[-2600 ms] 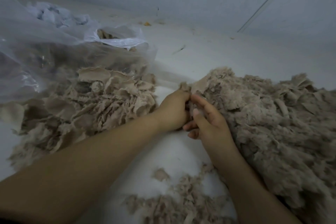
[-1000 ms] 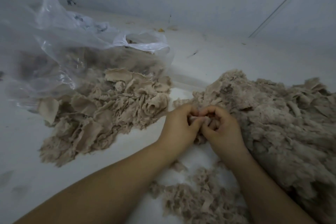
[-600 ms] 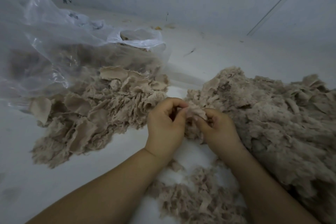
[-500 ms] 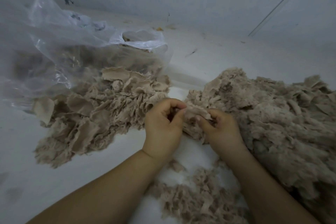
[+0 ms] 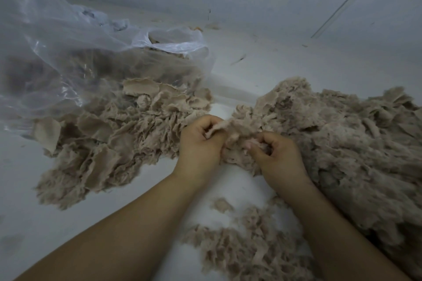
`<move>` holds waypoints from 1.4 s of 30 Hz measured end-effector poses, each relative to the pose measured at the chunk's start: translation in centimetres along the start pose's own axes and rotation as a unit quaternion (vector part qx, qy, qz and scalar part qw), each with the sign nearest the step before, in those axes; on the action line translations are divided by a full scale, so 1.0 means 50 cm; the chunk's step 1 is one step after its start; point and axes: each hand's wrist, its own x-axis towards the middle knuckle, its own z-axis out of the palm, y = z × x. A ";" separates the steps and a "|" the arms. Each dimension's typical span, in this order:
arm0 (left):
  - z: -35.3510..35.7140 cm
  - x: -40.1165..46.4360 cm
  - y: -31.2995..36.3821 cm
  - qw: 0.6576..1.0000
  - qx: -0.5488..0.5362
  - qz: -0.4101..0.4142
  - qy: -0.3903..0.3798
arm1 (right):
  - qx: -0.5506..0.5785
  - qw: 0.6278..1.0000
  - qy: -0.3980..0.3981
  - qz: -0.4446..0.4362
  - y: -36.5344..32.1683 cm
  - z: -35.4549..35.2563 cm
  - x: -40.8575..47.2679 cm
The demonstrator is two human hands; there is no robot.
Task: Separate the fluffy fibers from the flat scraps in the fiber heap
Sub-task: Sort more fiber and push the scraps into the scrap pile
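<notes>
Both hands have drawn slightly apart since half a second back, and the piece pinched between them now stretches wider, so the pull-apart is under way. Largest mass: the fiber heap (image 5: 347,143), fluffy and matted, fills the right side of the pale floor (image 5: 285,61), its near-left edge touching both hands. Across a bare strip lies the pile of flat scraps (image 5: 109,143), spilling from the mouth of a clear plastic bag (image 5: 75,57) at upper left. A smaller loose patch of shreds (image 5: 246,244) sits between the forearms, nearer the camera. Left hand (image 5: 201,146) is curled closed, thumb and fingers pinching a flat pale scrap (image 5: 217,126) by its upper edge. Right hand (image 5: 277,155) is also curled, fingers dug into the clump (image 5: 239,155) at the heap's edge, holding it down. Judgement: scrap is partly peeled free, not yet detached; once loose it likely belongs on the left pile.
</notes>
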 end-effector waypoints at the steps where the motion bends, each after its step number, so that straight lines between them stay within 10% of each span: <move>1: -0.002 0.003 -0.002 1.000 -0.017 -0.009 0.004 | -0.003 1.000 0.015 0.004 -0.002 -0.001 0.000; 17: 0.004 -0.003 0.008 0.980 -0.050 -0.098 -0.166 | 0.206 0.978 0.014 0.040 -0.035 -0.007 -0.007; 31: -0.016 0.032 -0.015 0.961 -0.219 -0.172 0.010 | 0.203 0.973 0.112 -0.006 -0.042 -0.020 -0.011; 37: -0.008 0.023 -0.010 0.966 -0.195 -0.164 -0.042 | 0.174 0.965 -0.175 -0.092 -0.049 -0.011 -0.035; 42: -0.015 0.020 -0.003 0.966 -0.171 -0.143 -0.130 | 0.178 0.981 -0.071 -0.018 -0.048 -0.002 -0.023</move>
